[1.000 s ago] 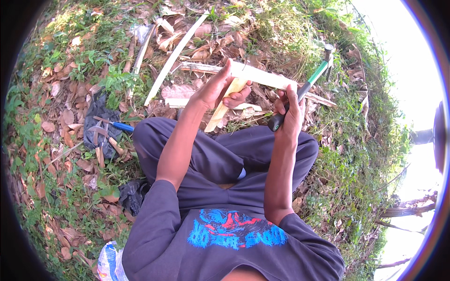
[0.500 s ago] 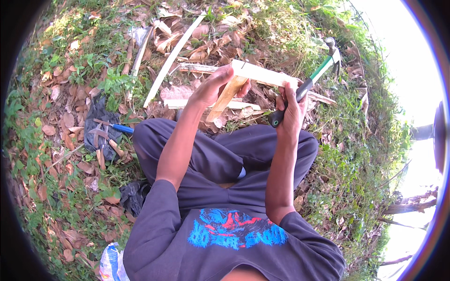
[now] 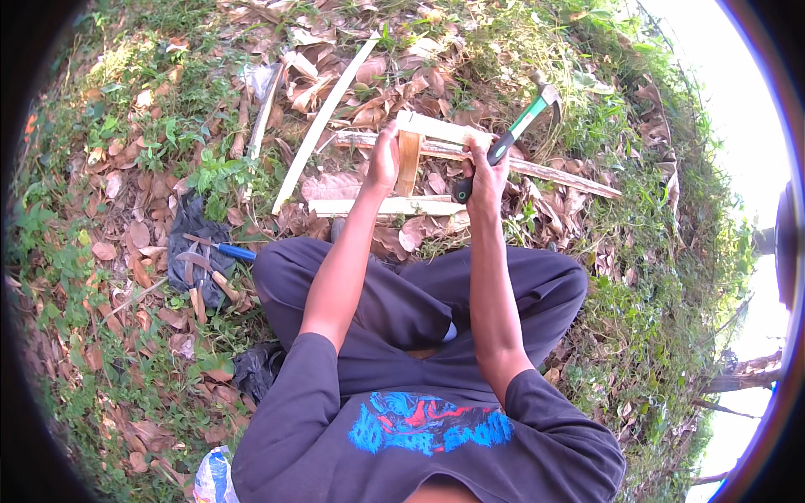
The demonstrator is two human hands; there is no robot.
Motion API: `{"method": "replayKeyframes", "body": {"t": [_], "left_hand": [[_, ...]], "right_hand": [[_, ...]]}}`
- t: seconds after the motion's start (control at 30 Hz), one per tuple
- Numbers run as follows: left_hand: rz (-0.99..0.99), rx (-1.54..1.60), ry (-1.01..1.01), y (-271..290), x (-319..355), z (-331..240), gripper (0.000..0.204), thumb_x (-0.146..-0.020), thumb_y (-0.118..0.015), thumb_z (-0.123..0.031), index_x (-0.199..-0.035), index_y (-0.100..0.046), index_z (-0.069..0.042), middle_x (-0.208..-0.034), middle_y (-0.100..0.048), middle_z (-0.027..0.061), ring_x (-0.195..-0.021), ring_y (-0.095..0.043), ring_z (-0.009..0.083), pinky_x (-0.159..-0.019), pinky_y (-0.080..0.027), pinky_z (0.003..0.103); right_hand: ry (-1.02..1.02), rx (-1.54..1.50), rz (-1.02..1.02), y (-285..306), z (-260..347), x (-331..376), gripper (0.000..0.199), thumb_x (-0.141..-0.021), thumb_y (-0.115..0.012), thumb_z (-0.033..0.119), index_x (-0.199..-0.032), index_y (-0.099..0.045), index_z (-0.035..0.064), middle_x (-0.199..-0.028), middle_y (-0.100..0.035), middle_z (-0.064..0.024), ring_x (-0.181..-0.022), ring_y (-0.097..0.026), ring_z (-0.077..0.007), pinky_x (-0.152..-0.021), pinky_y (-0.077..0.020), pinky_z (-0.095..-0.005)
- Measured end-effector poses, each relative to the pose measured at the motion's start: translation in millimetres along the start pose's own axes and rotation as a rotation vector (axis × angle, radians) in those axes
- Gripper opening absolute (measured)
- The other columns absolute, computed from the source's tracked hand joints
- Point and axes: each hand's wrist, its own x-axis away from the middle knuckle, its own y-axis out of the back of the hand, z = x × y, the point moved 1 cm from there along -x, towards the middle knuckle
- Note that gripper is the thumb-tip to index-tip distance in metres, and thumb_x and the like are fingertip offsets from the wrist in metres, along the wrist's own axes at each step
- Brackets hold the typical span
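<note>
Two wooden pieces meet at a corner in front of me: a pale strip (image 3: 444, 129) lying crosswise and a browner short piece (image 3: 408, 163) pointing back toward my legs. My left hand (image 3: 383, 161) is closed on the joined corner, its fingertips partly hidden. In my right hand (image 3: 486, 176) is a claw hammer (image 3: 521, 120) with a green and black handle, its head pointing away to the far right. The same hand's thumb and fingers also touch the right end of the pale strip.
Around lie a long pale wooden strip (image 3: 327, 121), a rough strip (image 3: 566, 178) and a shorter pale one (image 3: 377, 206) among dry leaves. On my left, a blue-handled tool (image 3: 235, 251) and wooden-handled blades rest on a black plastic bag (image 3: 189, 222). My crossed legs (image 3: 419, 293) are close below.
Both hands have moved farther from my body with the joined wood and the hammer. The browner piece has swung from slanting to nearly straight toward me. The whole view has shifted slightly.
</note>
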Motion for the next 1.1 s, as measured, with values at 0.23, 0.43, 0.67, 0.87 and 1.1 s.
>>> {"method": "replayKeyframes", "body": {"t": [0.23, 0.43, 0.67, 0.87, 1.1], "left_hand": [[-0.182, -0.370, 0.009, 98, -10, 48, 0.057, -0.102, -0.047, -0.050, -0.117, -0.063, 0.002, -0.114, -0.065, 0.0099, -0.107, -0.054, 0.0176, -0.103, -0.035, 0.033], [-0.056, -0.358, 0.165, 65, 5, 39, 0.050, -0.102, -0.051, -0.041, -0.112, -0.066, 0.005, -0.111, -0.068, 0.0110, -0.106, -0.057, 0.0176, -0.100, -0.037, 0.032], [0.079, -0.490, 0.238, 43, 10, -8, 0.043, -0.095, -0.055, -0.015, -0.136, -0.053, -0.001, -0.122, -0.065, 0.0108, -0.110, -0.060, 0.0159, -0.099, -0.044, 0.031], [0.221, -0.767, 0.234, 32, 18, -25, 0.049, -0.089, -0.062, -0.003, -0.136, -0.052, -0.003, -0.119, -0.066, 0.0103, -0.108, -0.064, 0.0162, -0.090, -0.052, 0.028], [0.223, -0.825, 0.175, 29, 22, -26, 0.055, -0.086, -0.072, -0.007, -0.137, -0.052, 0.000, -0.123, -0.065, 0.0154, -0.112, -0.064, 0.0183, -0.092, -0.055, 0.032]], "right_hand": [[-0.136, 0.027, 0.115, 17, -59, -15, 0.034, -0.094, -0.065, 0.003, -0.119, -0.043, 0.0059, -0.093, -0.064, -0.0089, -0.076, -0.060, -0.0107, -0.050, -0.0411, -0.0191], [-0.198, 0.097, 0.070, 49, -69, -21, 0.041, -0.093, -0.067, 0.004, -0.125, -0.041, 0.0048, -0.091, -0.062, -0.0088, -0.070, -0.058, -0.0098, -0.048, -0.0403, -0.0194], [-0.244, 0.130, 0.078, 54, -68, -21, 0.040, -0.093, -0.066, 0.006, -0.123, -0.039, 0.0054, -0.080, -0.063, -0.0103, -0.050, -0.046, -0.0073, -0.045, -0.0348, -0.0199], [-0.260, 0.124, 0.128, 53, -61, -24, 0.036, -0.093, -0.067, 0.006, -0.120, -0.043, 0.0062, -0.078, -0.063, -0.0073, -0.049, -0.044, -0.0060, -0.044, -0.0336, -0.0192], [-0.244, 0.093, 0.103, 60, -61, -12, 0.034, -0.093, -0.067, 0.005, -0.118, -0.044, 0.0067, -0.082, -0.064, -0.0087, -0.057, -0.052, -0.0075, -0.045, -0.0362, -0.0185]]}}
